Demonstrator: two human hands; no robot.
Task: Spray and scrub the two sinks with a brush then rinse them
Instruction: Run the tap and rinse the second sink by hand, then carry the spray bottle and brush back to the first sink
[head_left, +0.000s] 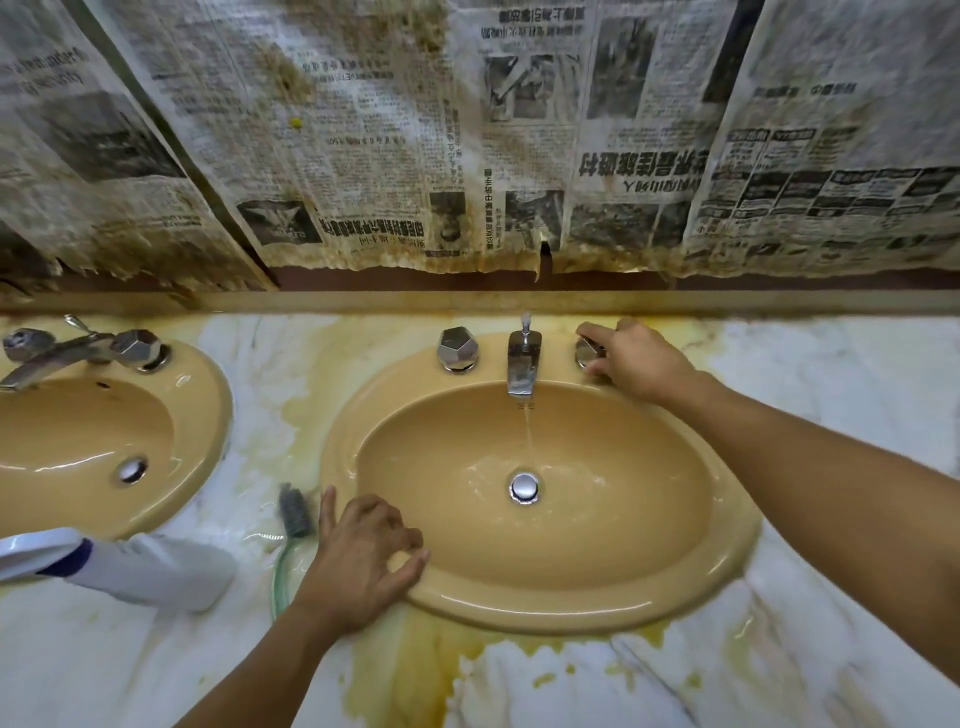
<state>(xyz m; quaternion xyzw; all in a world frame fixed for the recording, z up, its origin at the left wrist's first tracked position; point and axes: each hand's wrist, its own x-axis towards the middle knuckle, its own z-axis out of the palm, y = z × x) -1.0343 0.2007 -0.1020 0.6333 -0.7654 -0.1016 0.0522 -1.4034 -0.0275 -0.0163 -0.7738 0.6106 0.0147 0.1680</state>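
Two tan oval sinks sit in a stained marble counter. The right sink (737, 525) is in front of me and the left sink (208, 415) is at the left edge. A thin stream of water runs from the right sink's chrome faucet (523, 364) toward its drain (524, 487). My right hand (636, 358) grips the right faucet knob (586, 353). My left hand (363, 551) rests on the sink's front left rim with fingers loosely bent, holding nothing. A brush (295, 512) with grey bristles and a clear green handle lies on the counter beside it. A white spray bottle (150, 566) lies on its side at the left.
The left knob (457, 349) of the right sink is untouched. The left sink has its own faucet (57, 356) and drain (131, 469). Yellow stains spread over the marble counter (831, 649). Stained, torn newspaper (467, 156) covers the wall behind.
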